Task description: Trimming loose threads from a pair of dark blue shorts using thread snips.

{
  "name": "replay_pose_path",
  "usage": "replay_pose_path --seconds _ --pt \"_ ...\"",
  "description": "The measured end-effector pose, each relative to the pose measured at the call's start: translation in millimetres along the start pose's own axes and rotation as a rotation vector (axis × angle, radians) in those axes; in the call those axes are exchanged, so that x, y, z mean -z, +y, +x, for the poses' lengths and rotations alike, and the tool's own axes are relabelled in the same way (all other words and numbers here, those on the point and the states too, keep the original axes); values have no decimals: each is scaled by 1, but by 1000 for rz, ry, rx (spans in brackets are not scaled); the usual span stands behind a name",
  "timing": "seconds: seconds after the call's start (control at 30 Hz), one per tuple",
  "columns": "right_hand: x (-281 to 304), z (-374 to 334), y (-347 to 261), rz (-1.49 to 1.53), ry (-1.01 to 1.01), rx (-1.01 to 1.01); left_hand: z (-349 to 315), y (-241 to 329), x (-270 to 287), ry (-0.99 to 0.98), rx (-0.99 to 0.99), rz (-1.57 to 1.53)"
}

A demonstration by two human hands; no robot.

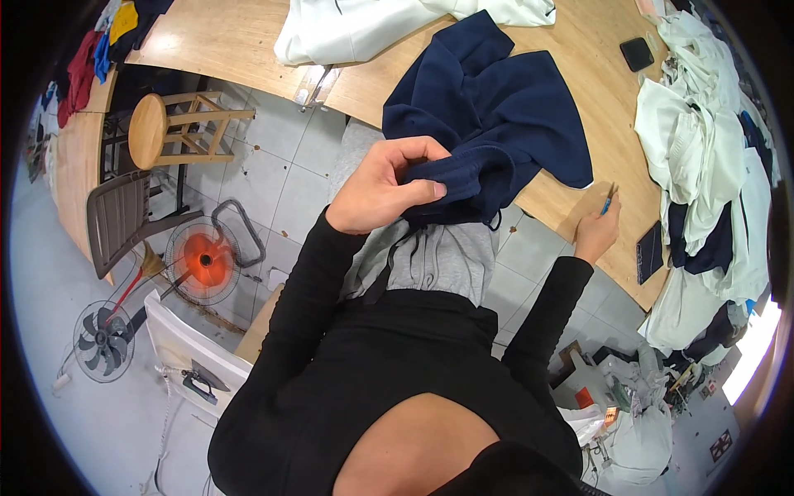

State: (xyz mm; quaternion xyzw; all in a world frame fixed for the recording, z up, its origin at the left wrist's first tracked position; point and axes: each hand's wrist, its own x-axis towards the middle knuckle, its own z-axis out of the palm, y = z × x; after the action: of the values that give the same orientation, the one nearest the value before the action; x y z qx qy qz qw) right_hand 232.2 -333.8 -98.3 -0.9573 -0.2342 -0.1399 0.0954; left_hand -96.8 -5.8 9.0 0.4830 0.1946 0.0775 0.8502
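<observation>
Navy garment (488,107) draped over the near edge of the wooden table (223,41), gathered waistband (470,174) pinched in the left hand (385,186), right hand (597,231) gripping a small blue tool (607,205) off to the side, white garment (347,31) lying beyond.

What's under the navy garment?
Wooden table under the far part of the navy garment; its near end, held in the left hand, is past the edge, over the grey trousers. Anything directly beneath the fabric is covered, not visible.
</observation>
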Motion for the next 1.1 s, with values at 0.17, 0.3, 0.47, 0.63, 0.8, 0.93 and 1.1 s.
replay_pose_path --seconds 0.17,0.3,0.47,0.63,0.8,0.93,1.1 --pt "5 6 9 -75 -44 -76 2 7 -10 -4 -103 68" --pt "8 11 44 486 47 -416 3 6 -15 5 -169 103" --pt "78 -1 -75 1303 -14 -463 -7 20 -32 213 -372 603" --pt "125 -37 -183 1187 -251 58 -12 44 -42 210 -441 953" --pt "140 -45 -233 1168 -332 327 -14 39 -58 256 -216 632" --pt "132 -51 -236 1114 -237 353 -12 24 -55 265 -304 639" --pt "126 -50 -240 1085 -321 483 -10 20 -47 188 -391 652"
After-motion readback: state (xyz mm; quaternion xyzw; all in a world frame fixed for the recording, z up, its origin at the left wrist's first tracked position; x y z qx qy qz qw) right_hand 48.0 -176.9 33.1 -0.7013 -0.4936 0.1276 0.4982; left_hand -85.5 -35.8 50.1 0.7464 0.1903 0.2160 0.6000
